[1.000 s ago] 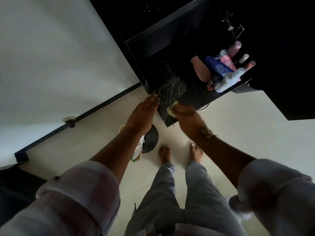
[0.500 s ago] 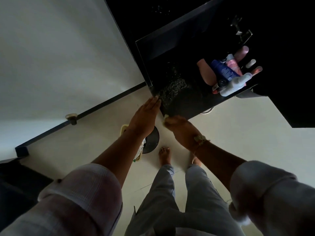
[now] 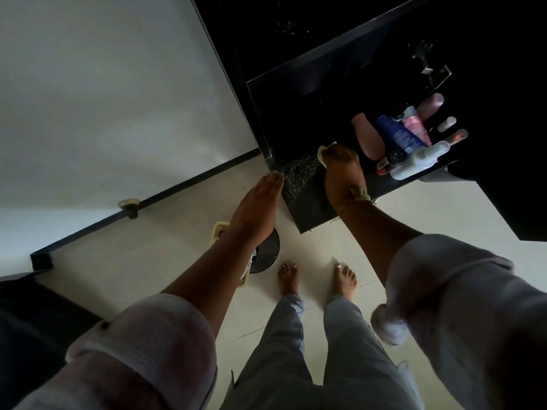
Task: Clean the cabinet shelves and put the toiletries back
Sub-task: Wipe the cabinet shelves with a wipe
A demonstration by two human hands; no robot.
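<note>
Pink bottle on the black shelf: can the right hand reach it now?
Probably yes: the right hand rests on the black shelf beside the pink bottle, nothing between, though it grips a pale cloth.

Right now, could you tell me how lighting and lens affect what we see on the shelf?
Head view: the cabinet interior is almost black against the bright wall; head view: light glints off specks on the shelf beside the left hand; head view: the wide lens stretches the sleeves at the bottom, which look soft.

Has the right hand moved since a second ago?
Yes: the right hand went from the edge of the shelf deeper in, toward the pink bottle.
</note>
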